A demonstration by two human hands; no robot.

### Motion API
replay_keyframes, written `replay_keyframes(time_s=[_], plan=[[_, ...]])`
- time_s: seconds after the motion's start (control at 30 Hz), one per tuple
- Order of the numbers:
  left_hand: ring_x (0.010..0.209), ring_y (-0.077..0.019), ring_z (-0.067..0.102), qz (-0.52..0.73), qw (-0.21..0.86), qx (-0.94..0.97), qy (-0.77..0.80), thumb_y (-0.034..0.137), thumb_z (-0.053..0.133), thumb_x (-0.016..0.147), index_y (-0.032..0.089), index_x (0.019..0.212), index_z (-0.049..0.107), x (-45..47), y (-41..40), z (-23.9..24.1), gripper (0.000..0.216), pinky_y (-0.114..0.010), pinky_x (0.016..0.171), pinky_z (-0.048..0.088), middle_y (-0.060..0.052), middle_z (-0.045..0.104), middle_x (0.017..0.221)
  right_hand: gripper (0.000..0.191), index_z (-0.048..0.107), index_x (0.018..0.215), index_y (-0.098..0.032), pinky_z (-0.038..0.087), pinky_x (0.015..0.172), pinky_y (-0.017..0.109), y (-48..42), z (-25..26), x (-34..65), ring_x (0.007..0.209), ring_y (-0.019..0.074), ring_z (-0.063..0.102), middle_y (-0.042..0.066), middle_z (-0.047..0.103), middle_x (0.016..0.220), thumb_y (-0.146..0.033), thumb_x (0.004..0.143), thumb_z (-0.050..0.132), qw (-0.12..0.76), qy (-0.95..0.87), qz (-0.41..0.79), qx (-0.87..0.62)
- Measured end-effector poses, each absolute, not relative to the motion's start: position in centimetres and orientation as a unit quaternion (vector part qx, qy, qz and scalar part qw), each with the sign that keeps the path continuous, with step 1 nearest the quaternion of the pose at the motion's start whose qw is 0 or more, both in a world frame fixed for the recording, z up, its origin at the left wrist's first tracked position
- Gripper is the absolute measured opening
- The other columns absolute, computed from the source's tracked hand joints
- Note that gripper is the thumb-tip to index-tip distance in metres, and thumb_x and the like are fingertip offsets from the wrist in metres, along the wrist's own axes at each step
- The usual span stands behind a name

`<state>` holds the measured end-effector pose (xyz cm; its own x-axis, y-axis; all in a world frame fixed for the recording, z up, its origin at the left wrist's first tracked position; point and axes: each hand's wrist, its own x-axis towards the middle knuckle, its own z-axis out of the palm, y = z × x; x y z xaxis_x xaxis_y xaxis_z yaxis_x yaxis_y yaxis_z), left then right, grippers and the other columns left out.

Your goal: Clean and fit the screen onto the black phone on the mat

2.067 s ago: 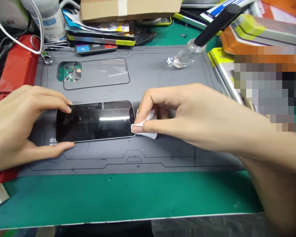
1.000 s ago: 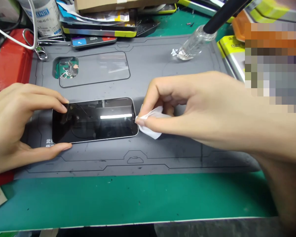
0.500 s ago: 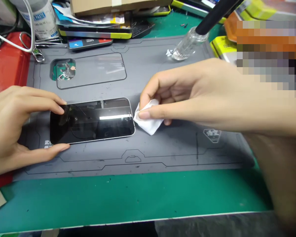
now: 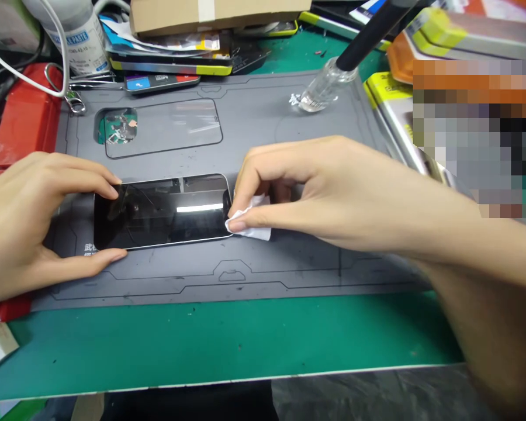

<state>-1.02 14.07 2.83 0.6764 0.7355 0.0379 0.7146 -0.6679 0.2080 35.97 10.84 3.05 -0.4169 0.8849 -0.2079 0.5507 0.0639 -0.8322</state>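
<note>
A smartphone (image 4: pixel 158 216) lies with its dark, glossy screen up on a grey work mat (image 4: pixel 263 263). My left hand (image 4: pixel 39 216) is closed across the phone's left end, fingers on the far edge and thumb on the near edge. Between thumb and fingers, my right hand (image 4: pixel 307 187) pinches a folded white wipe (image 4: pixel 258 227). That wipe touches the phone's right end, at the near corner. Behind the phone rests a clear screen protector (image 4: pixel 170 130) with a black border, partly over a recess holding small metal bits.
At the back stand a glass bottle (image 4: pixel 322 93) with a black brush-like handle, a paste tub (image 4: pixel 82 44) and a cardboard box (image 4: pixel 219 14) on stacked packages. Left is a red case (image 4: pixel 24 117); right, yellow-edged boxes (image 4: pixel 390 96). Green table surface (image 4: pixel 228 339) runs along the front.
My right hand has moved slightly left, bringing the wipe from just beside the phone onto its right end. The left hand keeps its hold. The whole view has shifted a little.
</note>
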Motion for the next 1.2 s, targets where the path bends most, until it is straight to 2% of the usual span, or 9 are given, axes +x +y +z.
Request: replay_keyframes(time_s=[0.23, 0.4, 0.5, 0.6, 0.7, 0.77, 0.87, 1.03, 1.2], plan=[[0.127, -0.0276, 0.073, 0.078, 0.074, 0.936, 0.336, 0.077, 0.07, 0.103, 0.024, 0.139, 0.065, -1.0, 14.2, 3.0, 0.064, -0.05, 0.115, 0.062, -0.003, 0.073, 0.143, 0.024, 0.075, 0.082, -0.025, 0.053, 0.075, 0.041, 10.4, 3.4, 35.5, 0.081, 0.0245, 0.071, 0.006, 0.078, 0.084, -0.042, 0.094, 0.087, 0.185, -0.695, 0.461, -0.52], [0.131, -0.0305, 0.068, 0.075, 0.124, 0.914, 0.379, 0.076, 0.069, 0.1, 0.032, 0.141, 0.065, -0.7, 13.8, 3.1, 0.06, -0.049, 0.128, 0.053, 0.0, 0.07, 0.146, 0.023, 0.074, 0.083, -0.024, 0.05, 0.07, 0.04, 10.4, 2.9, 35.7, 0.075, 0.0216, 0.069, 0.005, 0.078, 0.083, -0.039, 0.094, 0.087, 0.206, -0.699, 0.462, -0.505], [0.133, -0.0318, 0.068, 0.073, 0.138, 0.91, 0.384, 0.077, 0.071, 0.097, 0.031, 0.141, 0.066, -0.6, 13.8, 3.1, 0.063, -0.048, 0.13, 0.05, -0.001, 0.07, 0.147, 0.024, 0.075, 0.082, -0.023, 0.049, 0.068, 0.038, 10.4, 2.5, 35.8, 0.074, 0.0206, 0.068, 0.005, 0.078, 0.081, -0.039, 0.095, 0.087, 0.223, -0.707, 0.456, -0.493], [0.13, -0.0309, 0.07, 0.078, 0.112, 0.924, 0.358, 0.076, 0.069, 0.102, 0.025, 0.141, 0.066, -0.7, 13.9, 3.1, 0.064, -0.05, 0.123, 0.053, -0.005, 0.071, 0.146, 0.023, 0.076, 0.082, -0.022, 0.047, 0.065, 0.037, 10.4, 2.2, 35.8, 0.071, 0.0189, 0.067, 0.004, 0.077, 0.079, -0.037, 0.095, 0.087, 0.229, -0.715, 0.454, -0.48], [0.126, -0.0306, 0.072, 0.078, 0.082, 0.936, 0.334, 0.08, 0.064, 0.105, 0.021, 0.139, 0.065, -0.7, 14.0, 3.1, 0.069, -0.05, 0.114, 0.058, -0.009, 0.073, 0.144, 0.028, 0.074, 0.081, -0.023, 0.047, 0.065, 0.036, 10.5, 2.0, 35.9, 0.071, 0.0183, 0.067, 0.003, 0.077, 0.079, -0.042, 0.095, 0.089, 0.247, -0.71, 0.457, -0.476], [0.125, -0.031, 0.073, 0.078, 0.077, 0.937, 0.331, 0.082, 0.062, 0.105, 0.02, 0.14, 0.065, -0.7, 14.1, 3.0, 0.071, -0.05, 0.112, 0.058, -0.01, 0.073, 0.144, 0.033, 0.074, 0.081, -0.023, 0.048, 0.065, 0.036, 10.6, 2.1, 35.9, 0.071, 0.0184, 0.067, 0.003, 0.078, 0.079, -0.047, 0.095, 0.09, 0.258, -0.706, 0.454, -0.478], [0.124, -0.0307, 0.073, 0.08, 0.077, 0.937, 0.332, 0.082, 0.062, 0.105, 0.019, 0.139, 0.065, -0.6, 14.1, 3.0, 0.071, -0.049, 0.11, 0.059, -0.01, 0.074, 0.143, 0.031, 0.074, 0.081, -0.023, 0.049, 0.066, 0.037, 10.6, 2.0, 35.8, 0.069, 0.0184, 0.066, 0.003, 0.077, 0.077, -0.045, 0.097, 0.089, 0.245, -0.717, 0.44, -0.481], [0.125, -0.0297, 0.072, 0.087, 0.086, 0.933, 0.339, 0.08, 0.065, 0.105, 0.022, 0.138, 0.065, -0.6, 13.9, 2.9, 0.067, -0.048, 0.112, 0.058, -0.008, 0.073, 0.143, 0.024, 0.071, 0.084, -0.023, 0.052, 0.066, 0.035, 10.8, 0.9, 34.7, 0.068, 0.018, 0.066, 0.001, 0.075, 0.078, -0.036, 0.097, 0.087, 0.321, -0.697, 0.369, -0.524], [0.125, -0.0301, 0.071, 0.085, 0.107, 0.924, 0.357, 0.081, 0.067, 0.101, 0.028, 0.138, 0.065, -0.9, 13.9, 2.9, 0.065, -0.046, 0.115, 0.057, -0.004, 0.072, 0.144, 0.029, 0.07, 0.092, -0.025, 0.053, 0.062, 0.033, 11.0, -0.4, 33.9, 0.068, 0.0166, 0.067, 0.001, 0.078, 0.09, -0.047, 0.104, 0.084, 0.414, -0.682, 0.283, -0.533]])
